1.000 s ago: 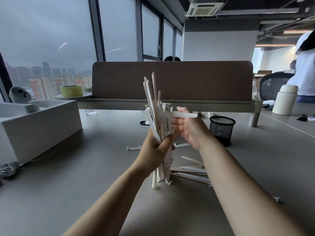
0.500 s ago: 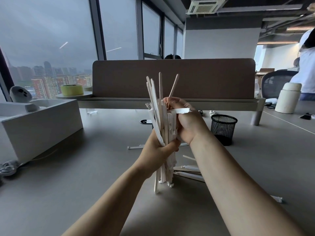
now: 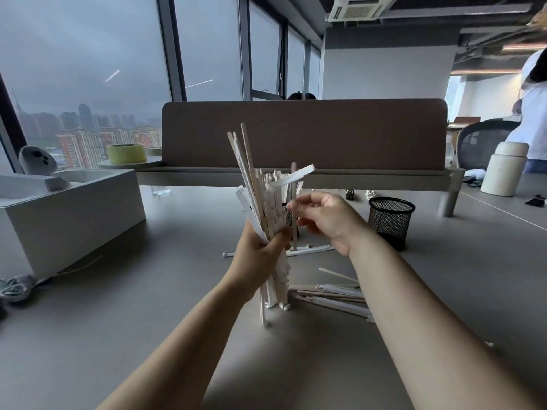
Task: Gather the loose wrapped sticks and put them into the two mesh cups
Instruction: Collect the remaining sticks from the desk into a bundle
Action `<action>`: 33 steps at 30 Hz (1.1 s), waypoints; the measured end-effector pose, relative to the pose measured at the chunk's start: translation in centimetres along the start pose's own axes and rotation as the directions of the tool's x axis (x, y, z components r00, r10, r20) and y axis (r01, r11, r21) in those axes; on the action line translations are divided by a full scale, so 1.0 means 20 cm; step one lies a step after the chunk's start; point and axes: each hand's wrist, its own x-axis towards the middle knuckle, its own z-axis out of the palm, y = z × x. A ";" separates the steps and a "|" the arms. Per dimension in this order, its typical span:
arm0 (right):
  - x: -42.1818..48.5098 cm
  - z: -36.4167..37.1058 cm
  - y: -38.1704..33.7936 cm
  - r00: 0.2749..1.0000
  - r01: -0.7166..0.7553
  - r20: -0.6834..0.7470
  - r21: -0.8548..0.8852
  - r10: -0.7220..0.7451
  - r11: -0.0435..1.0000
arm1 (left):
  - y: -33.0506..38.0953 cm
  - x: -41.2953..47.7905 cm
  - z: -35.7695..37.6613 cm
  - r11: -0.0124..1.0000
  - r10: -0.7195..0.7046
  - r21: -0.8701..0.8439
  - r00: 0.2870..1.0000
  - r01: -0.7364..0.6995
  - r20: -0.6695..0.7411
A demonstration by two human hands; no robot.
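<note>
Your left hand [image 3: 260, 255] grips the bundle of sticks [image 3: 260, 202] upright above the table [image 3: 148, 321]. Your right hand [image 3: 328, 223] pinches a single stick [image 3: 294, 170] just beside it, and a mesh cup [image 3: 390, 220] stands further right.

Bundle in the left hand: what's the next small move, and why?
Probably nudge the slanting white stick upright with the right hand: it juts sideways from the bundle that the left hand grips, and could snag on the mesh cup.

A mesh cup [image 3: 390, 221] is set on the counter [image 3: 148, 306], right of the bundle [image 3: 266, 208]; loose sticks [image 3: 331, 295] are scattered in front.
</note>
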 end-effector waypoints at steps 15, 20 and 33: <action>-0.04 -0.01 -0.09 0.969 0.246 0.057 -0.292 -0.239 0.924 | 0.00 0.00 -0.01 0.998 -0.061 0.010 0.998 0.060 0.013; -0.03 0.01 -0.10 0.938 0.344 0.010 -0.167 -0.347 0.924 | -0.01 0.00 0.00 0.996 -0.090 0.015 0.996 0.090 0.011; -0.08 0.04 -0.21 0.843 0.534 -0.212 0.218 -0.494 0.817 | 0.01 -0.02 0.02 0.983 -0.182 0.037 0.983 0.181 0.026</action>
